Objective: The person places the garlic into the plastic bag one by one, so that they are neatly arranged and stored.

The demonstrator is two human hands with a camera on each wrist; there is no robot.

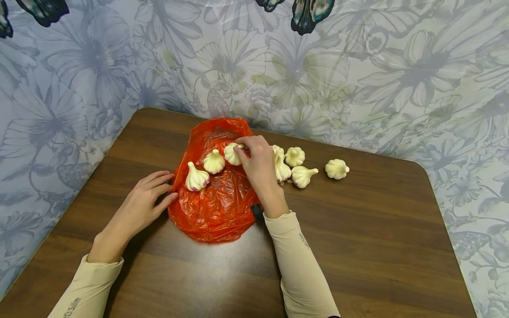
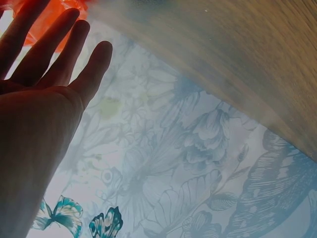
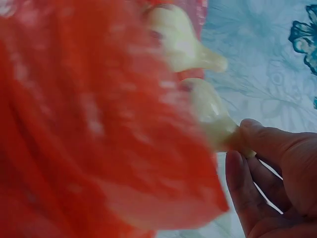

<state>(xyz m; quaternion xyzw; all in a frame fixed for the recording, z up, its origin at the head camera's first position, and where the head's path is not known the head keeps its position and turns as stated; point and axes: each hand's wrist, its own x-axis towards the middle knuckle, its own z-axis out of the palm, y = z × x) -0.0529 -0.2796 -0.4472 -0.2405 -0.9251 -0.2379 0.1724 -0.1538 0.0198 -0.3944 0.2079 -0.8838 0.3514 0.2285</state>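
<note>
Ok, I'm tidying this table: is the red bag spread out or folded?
Spread out: the bag lies wide on the table, with garlic bulbs resting on its plastic.

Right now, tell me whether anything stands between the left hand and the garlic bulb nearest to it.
Yes: the left edge of the red bag does. The left hand is at that edge; the garlic bulb lies just inside it.

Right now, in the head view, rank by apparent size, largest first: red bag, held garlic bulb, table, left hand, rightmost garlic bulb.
1. Table
2. Red bag
3. Left hand
4. Held garlic bulb and rightmost garlic bulb: alike, so unranked
</note>
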